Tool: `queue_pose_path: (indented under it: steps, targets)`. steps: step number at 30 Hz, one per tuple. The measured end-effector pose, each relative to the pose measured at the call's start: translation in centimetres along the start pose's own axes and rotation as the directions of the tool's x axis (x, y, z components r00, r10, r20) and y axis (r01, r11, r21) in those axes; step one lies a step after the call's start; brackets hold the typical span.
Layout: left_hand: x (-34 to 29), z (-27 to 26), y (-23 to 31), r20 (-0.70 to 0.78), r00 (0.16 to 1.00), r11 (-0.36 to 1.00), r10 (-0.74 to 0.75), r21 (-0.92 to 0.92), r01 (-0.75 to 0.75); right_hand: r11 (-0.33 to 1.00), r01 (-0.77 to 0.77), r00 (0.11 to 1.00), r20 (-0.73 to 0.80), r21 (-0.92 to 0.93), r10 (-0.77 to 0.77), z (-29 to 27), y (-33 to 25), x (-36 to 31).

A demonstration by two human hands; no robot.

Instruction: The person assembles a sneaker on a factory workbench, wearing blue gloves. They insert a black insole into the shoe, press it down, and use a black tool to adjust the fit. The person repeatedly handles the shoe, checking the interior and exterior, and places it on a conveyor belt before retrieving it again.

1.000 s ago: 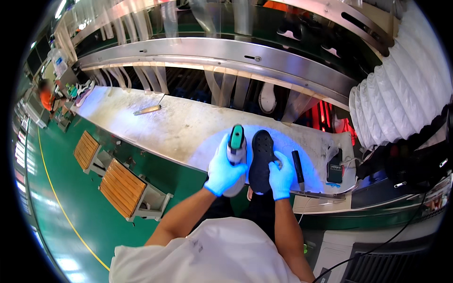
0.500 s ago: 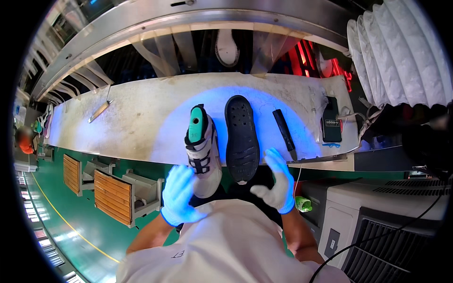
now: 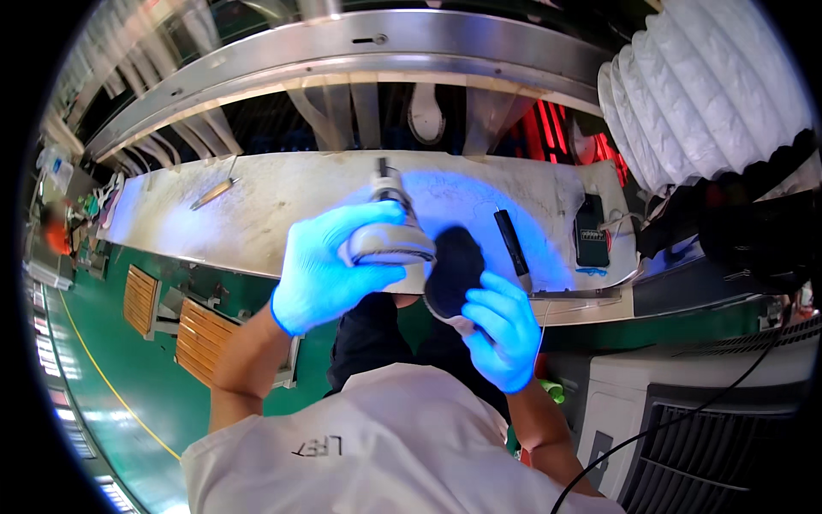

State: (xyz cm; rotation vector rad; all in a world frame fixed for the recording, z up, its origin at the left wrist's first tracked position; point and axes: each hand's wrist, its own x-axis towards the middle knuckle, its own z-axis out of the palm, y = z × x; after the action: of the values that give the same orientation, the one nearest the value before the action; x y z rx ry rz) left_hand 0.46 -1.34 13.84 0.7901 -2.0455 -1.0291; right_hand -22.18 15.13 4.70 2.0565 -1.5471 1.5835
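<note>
Left hand (image 3: 321, 265) fingers wrapped around a grey shoe (image 3: 390, 240), tilted for viewing; right hand (image 3: 501, 330) fingers curled gripping a black sole (image 3: 454, 265) above the bench (image 3: 257, 214).

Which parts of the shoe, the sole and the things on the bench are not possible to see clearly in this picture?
- Head view: the shoe is partly covered by the left hand; its upper is hidden.
- The black sole is blurred, and the right hand covers its lower end.
- The small tool on the bench is too small to identify.
- The dark device shows no readable detail.
</note>
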Motion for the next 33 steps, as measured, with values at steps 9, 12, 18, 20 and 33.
queue_pose_path:
  steps: [9,12,18,20,33]
  targets:
    - [-2.7,5.7,-3.3,-0.058,0.996,0.967,0.068,-0.24,-0.08,0.577,-0.549,0.766,0.087,0.604,0.637,-0.9,-4.7,1.8]
    - [-3.8,7.0,-4.2,-0.176,0.955,0.894,0.237,-0.346,-0.286,0.592,-0.505,0.799,0.081,0.628,0.595,-0.4,-4.2,2.0]
    - [-3.3,6.4,-2.1,-0.12,0.835,0.844,0.536,0.083,-0.53,0.682,-0.369,0.889,0.025,0.631,0.457,-0.7,-0.9,1.7]
    - [-3.5,6.3,-2.7,-0.039,0.82,0.816,0.571,0.132,-0.563,0.642,-0.377,0.88,0.041,0.667,0.474,-0.7,-0.6,1.8]
    - [-8.5,9.0,-1.2,-0.242,0.932,0.874,0.268,-0.346,-0.341,0.822,-0.269,0.931,-0.084,0.502,0.355,0.9,-3.8,-1.2]
